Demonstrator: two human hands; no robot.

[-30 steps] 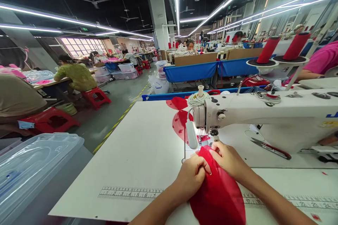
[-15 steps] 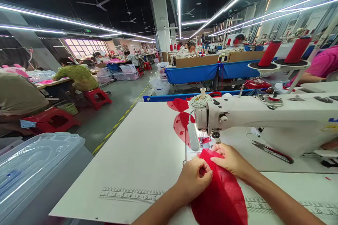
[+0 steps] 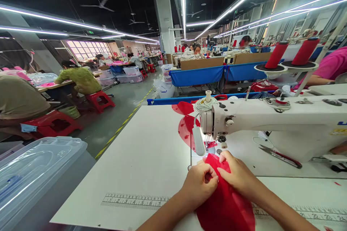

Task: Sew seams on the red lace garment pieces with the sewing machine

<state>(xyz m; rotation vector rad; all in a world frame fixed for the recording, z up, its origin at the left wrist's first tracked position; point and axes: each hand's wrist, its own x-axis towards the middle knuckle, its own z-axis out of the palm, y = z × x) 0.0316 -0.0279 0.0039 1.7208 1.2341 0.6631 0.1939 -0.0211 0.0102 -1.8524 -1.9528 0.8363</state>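
Note:
A piece of sheer red fabric (image 3: 225,202) hangs from just in front of the sewing machine's needle area down over the table's front edge. My left hand (image 3: 202,182) is closed on its left edge, thumb and fingers pinched together. On the right edge, my right hand (image 3: 234,171) grips the same fabric between thumb and fingers. The white sewing machine (image 3: 260,115) stands just beyond both hands, its small lamp (image 3: 199,140) lit beside the needle. Behind the needle lie more red fabric pieces (image 3: 185,130), flat on the white table (image 3: 151,151).
Thread snips (image 3: 282,156) lie under the machine arm at right. Two red thread cones (image 3: 276,56) stand on the holder behind. A printed ruler (image 3: 135,201) runs along the table front. A clear plastic bin (image 3: 46,166) stands at left. Co-workers sit on red stools (image 3: 100,101).
My right hand has shifted slightly down and right along the fabric, and the fabric's right side has folded inward. My left hand stays nearly in place.

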